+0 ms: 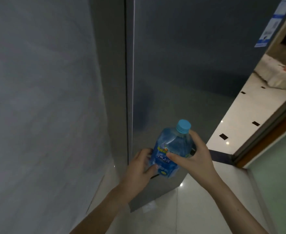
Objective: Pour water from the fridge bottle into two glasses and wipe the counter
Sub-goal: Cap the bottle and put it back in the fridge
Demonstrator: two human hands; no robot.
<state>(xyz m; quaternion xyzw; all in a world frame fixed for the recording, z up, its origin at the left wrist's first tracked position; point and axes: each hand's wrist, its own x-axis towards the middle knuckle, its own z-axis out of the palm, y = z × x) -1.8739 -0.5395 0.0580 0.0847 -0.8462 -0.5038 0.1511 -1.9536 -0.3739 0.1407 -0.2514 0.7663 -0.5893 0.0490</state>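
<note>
You hold the bottle in both hands in front of the closed fridge, above the floor. Your left hand curls round its lower part, thumb across the front of the label and fingers wrapped behind, where you cannot see them. Your right hand grips higher up, thumb laid over the label and fingers round the shoulder on the far side; only the index finger shows, near the neck. The bottle tilts, its top leaning away from you and to the right. Its cap is light blue and still on. The body is clear blue plastic; the level of water inside is hard to make out. The label print is blurred and cannot be read.

The fridge doors are grey, with a thin bright seam running down between them. A blue and white sticker sits near the top right corner of the right door, partly cut off by the frame edge and too small to read. Past the fridge's right edge the pale tiled floor with small dark squares runs back to something white, blurred and unclear. Both your forearms are cut off at the bottom edge.
</note>
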